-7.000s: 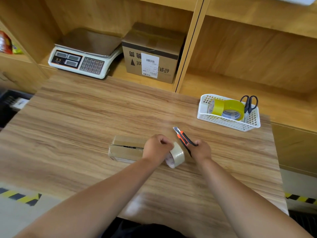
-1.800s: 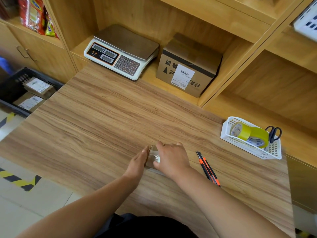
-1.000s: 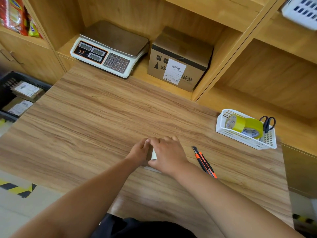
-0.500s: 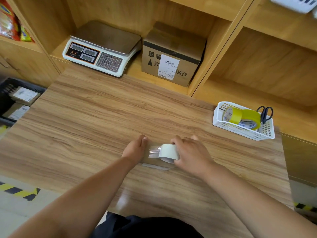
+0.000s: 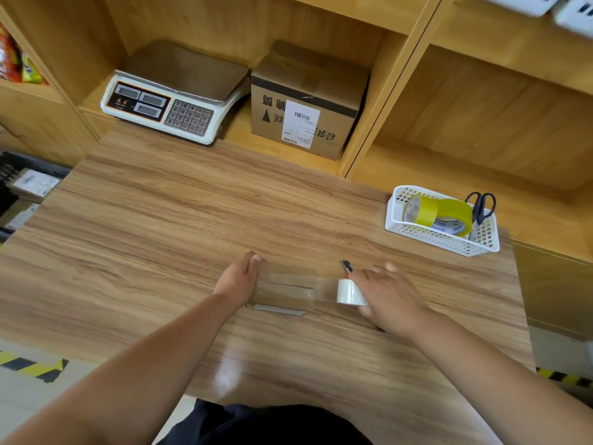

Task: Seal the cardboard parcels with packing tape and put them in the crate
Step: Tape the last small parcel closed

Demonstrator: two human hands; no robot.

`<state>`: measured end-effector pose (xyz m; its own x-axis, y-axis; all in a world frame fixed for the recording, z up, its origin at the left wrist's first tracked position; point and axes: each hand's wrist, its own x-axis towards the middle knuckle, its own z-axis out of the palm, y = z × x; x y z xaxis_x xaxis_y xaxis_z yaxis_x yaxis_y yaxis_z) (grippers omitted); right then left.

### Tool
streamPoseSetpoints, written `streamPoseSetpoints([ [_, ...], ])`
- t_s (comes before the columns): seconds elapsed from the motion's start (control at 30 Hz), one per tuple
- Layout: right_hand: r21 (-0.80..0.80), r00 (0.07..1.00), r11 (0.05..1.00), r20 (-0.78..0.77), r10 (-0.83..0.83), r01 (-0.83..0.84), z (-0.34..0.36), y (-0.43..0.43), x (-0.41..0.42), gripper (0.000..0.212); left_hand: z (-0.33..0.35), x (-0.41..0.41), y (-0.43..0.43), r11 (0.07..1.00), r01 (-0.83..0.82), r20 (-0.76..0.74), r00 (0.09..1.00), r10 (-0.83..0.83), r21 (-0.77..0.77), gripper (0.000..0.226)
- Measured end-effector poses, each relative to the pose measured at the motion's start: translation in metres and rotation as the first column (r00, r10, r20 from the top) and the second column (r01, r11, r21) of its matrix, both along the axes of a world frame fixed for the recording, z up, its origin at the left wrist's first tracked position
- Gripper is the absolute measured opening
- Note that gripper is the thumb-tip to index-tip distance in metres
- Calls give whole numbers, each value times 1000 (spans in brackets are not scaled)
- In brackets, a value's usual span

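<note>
A small flat cardboard parcel (image 5: pixel 282 292) lies on the wooden table (image 5: pixel 160 239) near its front. My left hand (image 5: pixel 239 281) presses flat on the parcel's left end, fingers straight. My right hand (image 5: pixel 390 295) grips a clear tape roll (image 5: pixel 348 292) just right of the parcel. A strip of tape runs from the roll across the parcel's top. An orange utility knife (image 5: pixel 347 267) shows only its tip behind my right hand. The black crate (image 5: pixel 35 160) sits low at the far left with labelled parcels (image 5: pixel 32 184) in it.
A white weighing scale (image 5: pixel 173 101) and a larger labelled cardboard box (image 5: pixel 308 101) stand on the shelf behind the table. A white basket (image 5: pixel 417 234) at the table's right holds yellow tape (image 5: pixel 449 210) and scissors (image 5: pixel 481 203).
My right hand has pulled the tape roll rightward off the parcel, drawing a strip over its top. My left hand stays on the parcel's left end.
</note>
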<state>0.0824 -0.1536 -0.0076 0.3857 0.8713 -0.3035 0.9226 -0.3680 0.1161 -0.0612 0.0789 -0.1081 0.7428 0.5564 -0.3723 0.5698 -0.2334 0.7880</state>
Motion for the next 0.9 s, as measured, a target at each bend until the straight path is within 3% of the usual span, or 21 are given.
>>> streamPoseSetpoints([
  [0.37, -40, 998, 999, 66, -2, 5, -27, 5, 3, 39, 2, 0, -4, 1000, -18, 9, 1000, 18, 5, 34],
  [0.5, -74, 990, 997, 142, 20, -10, -53, 9, 8, 51, 6, 0, -5, 1000, -16, -17, 1000, 16, 16, 34],
  [0.57, -134, 995, 991, 101, 2, 11, -54, 13, 1, 42, 7, 0, -5, 999, -4, -37, 999, 6, 45, 34],
  [0.63, -161, 996, 987, 90, -13, 28, -52, 20, -5, 16, 9, 1, -5, 995, 16, -57, 998, -11, 95, 34],
  [0.77, -82, 996, 996, 88, -23, 31, -52, 30, -11, 28, 11, 2, -7, 968, 66, -101, 994, -42, 243, 33],
  [0.9, -65, 995, 998, 103, -13, 19, -62, 35, -14, 38, 16, 10, -13, 729, 235, -168, 972, -165, 643, 25],
])
